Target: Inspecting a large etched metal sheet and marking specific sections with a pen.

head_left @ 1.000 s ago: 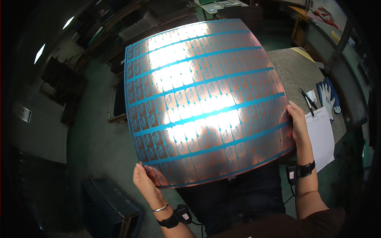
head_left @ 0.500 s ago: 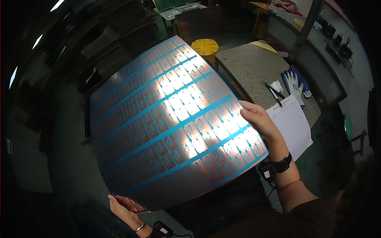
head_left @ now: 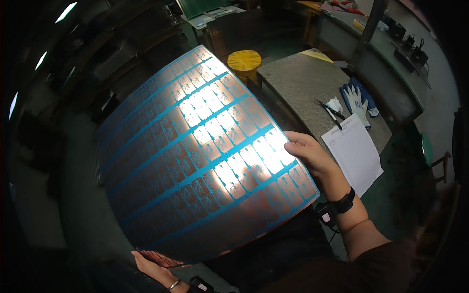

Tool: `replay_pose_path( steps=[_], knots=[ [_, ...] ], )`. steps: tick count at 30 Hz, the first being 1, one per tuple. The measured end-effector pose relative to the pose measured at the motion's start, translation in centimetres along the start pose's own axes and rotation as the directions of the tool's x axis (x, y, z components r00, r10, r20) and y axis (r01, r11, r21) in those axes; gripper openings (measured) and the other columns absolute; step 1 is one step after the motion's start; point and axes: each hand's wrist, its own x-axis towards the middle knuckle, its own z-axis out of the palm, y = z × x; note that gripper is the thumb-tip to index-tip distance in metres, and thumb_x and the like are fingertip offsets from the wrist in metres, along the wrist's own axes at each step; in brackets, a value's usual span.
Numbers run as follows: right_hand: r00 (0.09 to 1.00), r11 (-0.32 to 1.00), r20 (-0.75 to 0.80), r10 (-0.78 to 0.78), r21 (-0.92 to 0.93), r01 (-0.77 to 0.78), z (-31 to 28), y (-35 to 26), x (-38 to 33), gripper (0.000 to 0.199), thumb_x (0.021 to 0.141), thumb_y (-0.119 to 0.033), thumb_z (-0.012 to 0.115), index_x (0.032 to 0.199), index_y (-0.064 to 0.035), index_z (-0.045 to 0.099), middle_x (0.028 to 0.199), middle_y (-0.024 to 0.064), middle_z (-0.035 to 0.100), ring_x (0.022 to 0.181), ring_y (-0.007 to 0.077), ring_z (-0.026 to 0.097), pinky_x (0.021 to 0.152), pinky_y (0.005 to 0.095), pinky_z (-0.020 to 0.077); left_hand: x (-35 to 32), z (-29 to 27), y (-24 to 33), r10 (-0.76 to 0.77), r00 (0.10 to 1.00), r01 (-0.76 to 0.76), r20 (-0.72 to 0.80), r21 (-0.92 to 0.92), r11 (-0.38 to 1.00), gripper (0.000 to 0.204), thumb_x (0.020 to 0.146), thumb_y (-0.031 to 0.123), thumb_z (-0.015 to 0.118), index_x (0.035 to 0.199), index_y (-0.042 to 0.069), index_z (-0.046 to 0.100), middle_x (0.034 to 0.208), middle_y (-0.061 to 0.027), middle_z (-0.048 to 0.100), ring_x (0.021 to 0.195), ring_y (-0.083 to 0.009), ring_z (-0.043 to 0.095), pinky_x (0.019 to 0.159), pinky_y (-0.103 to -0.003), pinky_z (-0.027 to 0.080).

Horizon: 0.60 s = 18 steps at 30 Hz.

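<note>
A large, thin copper-coloured circuit board panel (head_left: 195,161) with blue bands and rows of repeated patterns is held tilted in front of me. Bright light glares off its upper middle and right side. My right hand (head_left: 312,154) grips the right edge, thumb on the patterned face and the other fingers partly hidden around the edge. At the lower left corner my left hand (head_left: 152,270) holds the panel from its edge, with part of the fingers hidden. Near that corner, a reddish patch shows along the bottom edge.
To the right stands a grey-topped table (head_left: 298,78) with work gloves (head_left: 359,100), a pen (head_left: 333,116) and a printed paper sheet (head_left: 354,151) over its near edge. A yellow round stool (head_left: 244,61) stands behind the panel. Dark shelving (head_left: 127,49) lines the far left.
The panel and both hands have shifted slightly left and the panel's tilt has changed, so the glare has moved across its face. Both hands keep their hold.
</note>
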Motion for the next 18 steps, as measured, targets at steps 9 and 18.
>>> replay_pose_path(
  steps=[9, 18],
  knots=[
    [0.991, 0.972, -0.038, 0.129, 0.204, -0.119, -0.6, 2.4, -0.3, 0.044, 0.092, -0.023, 0.056, 0.126, 0.0017, 0.046, 0.116, 0.0121, 0.059, 0.103, 0.0184, 0.060, 0.085, 0.0307, 0.0506, 1.3, 0.3, 1.5, 0.128, 0.989, -0.130, 0.075, 0.020, 0.991, 0.038, 0.097, 0.033, 0.047, 0.066, 0.011, 0.045, 0.057, 0.0077, 0.038, 0.049, -0.0023, 0.039, 0.043, -0.018, 0.034],
    [0.991, 0.806, -0.126, -0.047, 0.581, 0.112, -0.2, 3.6, 1.4, 0.030, 0.097, -0.022, 0.045, 0.122, -0.0052, 0.045, 0.109, 0.0099, 0.061, 0.095, 0.0167, 0.064, 0.076, 0.0309, 0.0576, 1.8, 0.5, 7.4, 0.278, 0.765, 0.348, 0.581, -0.736, 0.581, 0.064, 0.097, 0.042, 0.037, 0.142, 0.001, 0.018, 0.144, -0.0220, 0.029, 0.132, -0.0321, 0.032, 0.107, -0.048, 0.034]
  ],
)
